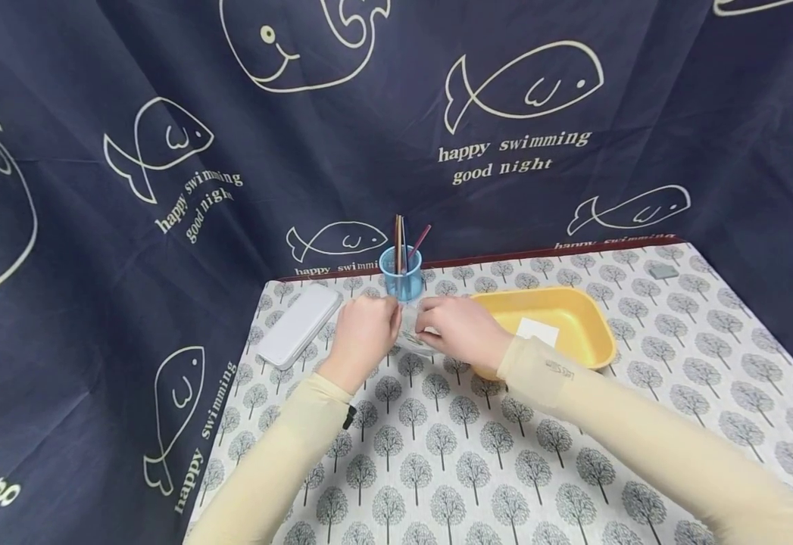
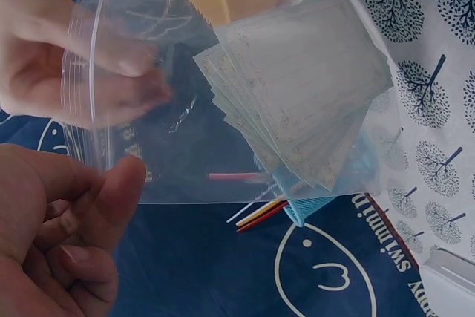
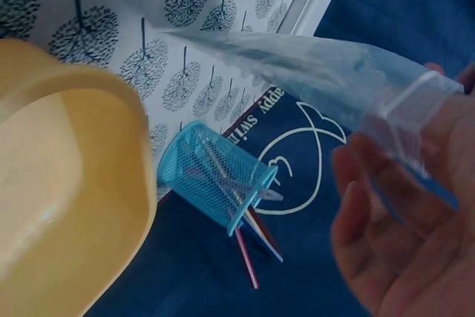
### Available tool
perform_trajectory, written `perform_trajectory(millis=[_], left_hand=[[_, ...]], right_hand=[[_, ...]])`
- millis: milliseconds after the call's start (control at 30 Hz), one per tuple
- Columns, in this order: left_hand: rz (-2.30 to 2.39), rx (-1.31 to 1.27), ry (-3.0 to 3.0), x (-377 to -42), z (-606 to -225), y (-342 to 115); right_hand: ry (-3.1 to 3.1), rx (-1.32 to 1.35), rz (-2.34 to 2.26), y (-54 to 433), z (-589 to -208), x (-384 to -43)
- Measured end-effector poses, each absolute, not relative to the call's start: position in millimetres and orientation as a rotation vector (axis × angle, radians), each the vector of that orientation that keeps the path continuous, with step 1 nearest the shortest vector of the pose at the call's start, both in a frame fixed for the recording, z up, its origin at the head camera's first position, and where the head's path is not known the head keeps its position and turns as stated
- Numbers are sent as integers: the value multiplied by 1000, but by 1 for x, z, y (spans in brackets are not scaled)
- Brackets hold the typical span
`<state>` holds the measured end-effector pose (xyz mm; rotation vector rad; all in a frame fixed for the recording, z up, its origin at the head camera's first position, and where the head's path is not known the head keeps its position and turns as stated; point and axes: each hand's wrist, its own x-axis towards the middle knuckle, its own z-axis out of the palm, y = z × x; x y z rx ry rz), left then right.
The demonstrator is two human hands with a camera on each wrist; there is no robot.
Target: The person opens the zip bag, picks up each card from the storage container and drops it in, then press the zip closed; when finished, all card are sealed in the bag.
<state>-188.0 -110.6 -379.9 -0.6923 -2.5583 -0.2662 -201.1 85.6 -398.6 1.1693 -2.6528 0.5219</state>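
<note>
A clear zip-lock bag point(image 2: 178, 172) hangs between my two hands, its zip edge towards them. Inside it lies a fanned stack of pale patterned paper sheets point(image 2: 312, 72), near the far end. My left hand point(image 1: 365, 329) pinches one corner of the zip edge between thumb and finger; its other fingers are curled. At the opposite corner, my right hand point(image 1: 464, 325) grips the bag, and its fingers show through the plastic in the left wrist view. The right wrist view has the bag point(image 3: 312, 64) edge-on, its mouth slightly parted by the right hand's fingers.
Behind the hands stands a blue mesh pen cup point(image 1: 403, 286) with several pencils. A yellow basin point(image 1: 583, 318) is to the right, with a white card point(image 1: 538, 331) at it. On the left lies a white case point(image 1: 299, 325). A small grey object point(image 1: 663, 270) is at the back right.
</note>
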Motion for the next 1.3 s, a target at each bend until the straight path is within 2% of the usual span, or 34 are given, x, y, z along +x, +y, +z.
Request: perform_trajectory(millis=[300, 567, 867, 1300], left_hand=[[-300, -705, -2565, -187, -380, -114], [-303, -712, -2544, -189, -380, -115], [-300, -711, -2559, -188, -378, -117], [-304, -696, -2552, -186, -379, -118]], right_hand=[[-2588, 1153, 655, 122, -391, -193], [-2690, 923, 779, 172, -393, -215], [-2801, 792, 649, 217, -415, -235], [-2990, 664, 566, 253, -454, -251]])
